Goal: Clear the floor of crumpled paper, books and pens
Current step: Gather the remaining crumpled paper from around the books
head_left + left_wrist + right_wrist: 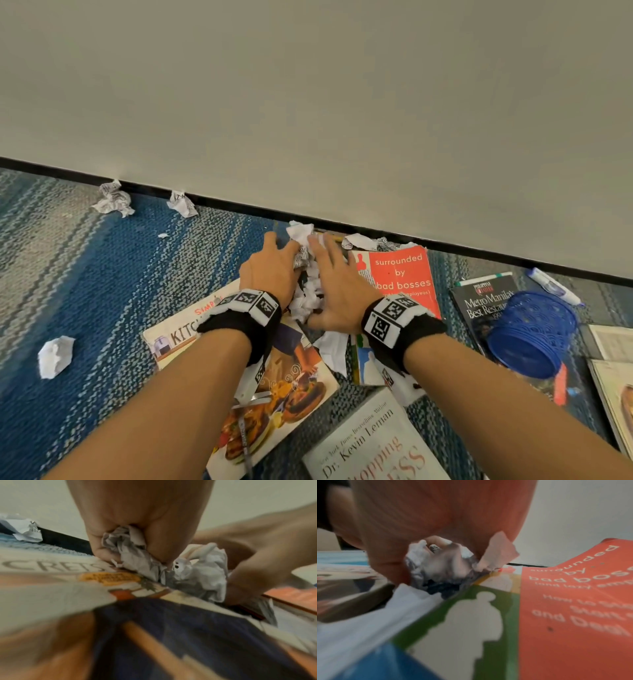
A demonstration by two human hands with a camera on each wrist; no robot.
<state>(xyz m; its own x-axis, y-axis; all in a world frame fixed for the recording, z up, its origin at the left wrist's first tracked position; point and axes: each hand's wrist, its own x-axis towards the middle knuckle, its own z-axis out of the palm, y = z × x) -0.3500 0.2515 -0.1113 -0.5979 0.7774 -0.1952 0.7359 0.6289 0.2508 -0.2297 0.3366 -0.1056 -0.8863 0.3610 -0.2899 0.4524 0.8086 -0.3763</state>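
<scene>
Crinkled white paper wad [306, 284] bunched between my left hand [270, 270] and right hand [337, 284], both grasping it over glossy book covers [404, 274].

Blue-grey striped carpet [102, 281], red-orange book [407, 274], white paper [308, 291].

Crumpled paper [308, 284]: thin, matt white, heavily creased, some printed text. Carpet [102, 274]: woven cloth, rough looped pile, blue and grey. Cookbook cover [291, 387]: glossy, shows glare. Red book cover [404, 274]: matt paper, worn and curled at the corner. Blue basket [534, 329]: perforated plastic, smooth. Wrist bands [239, 322]: black cloth. Wall [342, 102]: smooth, matt.
</scene>
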